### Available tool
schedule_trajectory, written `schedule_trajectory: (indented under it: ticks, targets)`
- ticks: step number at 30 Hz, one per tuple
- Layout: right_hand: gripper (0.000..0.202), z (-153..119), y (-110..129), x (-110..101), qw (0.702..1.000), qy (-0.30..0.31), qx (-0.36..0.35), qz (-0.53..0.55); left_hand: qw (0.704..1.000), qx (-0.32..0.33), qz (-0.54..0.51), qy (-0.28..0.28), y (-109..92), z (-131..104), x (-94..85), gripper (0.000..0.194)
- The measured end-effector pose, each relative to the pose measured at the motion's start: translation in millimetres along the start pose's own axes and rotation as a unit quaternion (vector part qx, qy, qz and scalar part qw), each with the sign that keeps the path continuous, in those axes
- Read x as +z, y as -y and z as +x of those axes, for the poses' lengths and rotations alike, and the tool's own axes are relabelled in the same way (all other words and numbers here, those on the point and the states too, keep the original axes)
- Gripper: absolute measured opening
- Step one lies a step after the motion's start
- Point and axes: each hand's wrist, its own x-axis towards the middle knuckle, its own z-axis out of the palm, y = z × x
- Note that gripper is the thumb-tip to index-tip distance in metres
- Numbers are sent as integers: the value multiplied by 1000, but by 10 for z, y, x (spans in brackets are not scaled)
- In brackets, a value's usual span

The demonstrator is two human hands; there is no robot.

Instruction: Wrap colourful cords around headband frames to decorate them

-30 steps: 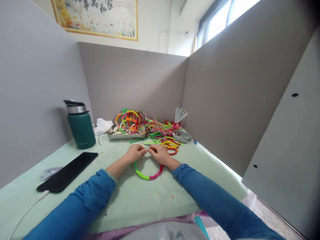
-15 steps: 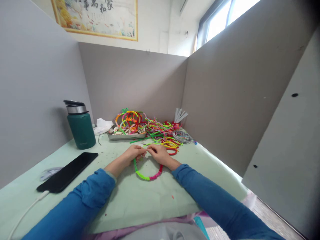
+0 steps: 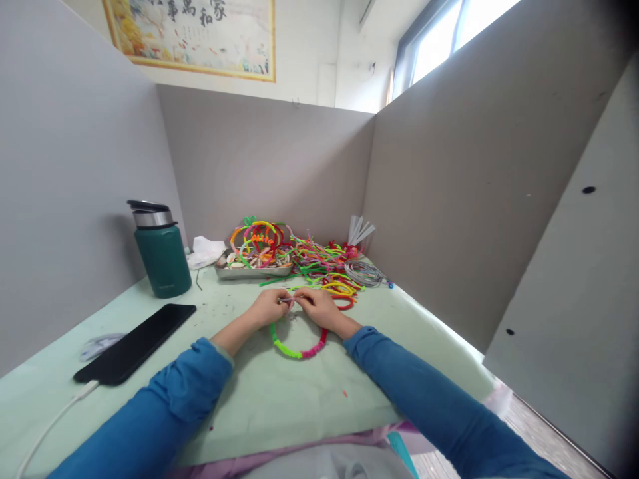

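Table (image 3: 294,406), pale green top, and objects upon it.
Left edge: black phone (image 3: 137,344). Far left corner: upright green bottle (image 3: 164,259), white tissue (image 3: 207,251) beside it. Far edge: metal tray (image 3: 254,273), heap of pipe cleaners (image 3: 319,256) adjoining. Toward far right corner: coil of grey wire (image 3: 367,273).

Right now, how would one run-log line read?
left hand: pinching thin strand | right hand: pinching at it | fuzzy loop: showing below hands | metal tray: beyond hands

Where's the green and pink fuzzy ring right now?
In the head view, the fuzzy ring shows just below the left hand and right hand, right of the black phone.
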Motion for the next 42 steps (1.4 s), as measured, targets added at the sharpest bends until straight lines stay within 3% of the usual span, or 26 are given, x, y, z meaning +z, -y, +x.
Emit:
schedule_trajectory:
  ticks: [3, 6, 20, 25, 28, 32, 37, 42]
  targets:
    - [18, -2, 1, -2, 1000, 2, 5, 0, 987, 52, 144, -42, -13, -8, -5, 13]
    - [18, -2, -1, -2, 1000, 3, 2, -1, 973, 71, 210, -63, -56, -39, -11, 13]
    - [17, -11, -1, 2, 1000, 15, -4, -12, 950, 99, 286, -77, -130, -110, -11, 15]
    - [18, -1, -30, 18, 1000, 16, 11, -22, 953, 143, 251, -87, -94, -99, -18, 12]
    - [19, 1, -47, 28, 1000, 13, 10, -20, 962, 135, 224, -85, -68, -76, -15, 14]
    - [21, -6, -48, 30, 999, 17, 4, -28, 979, 97, 159, -83, -39, -42, 1, 20]
    - [19, -19, -40, 32, 998, 29, -3, -47, 998, 36, 6, -53, 16, 5, 20, 20]
    - [20, -29, -46, 34, 998, 44, -23, -49, 984, -73, -161, -3, -31, -9, 9, 24]
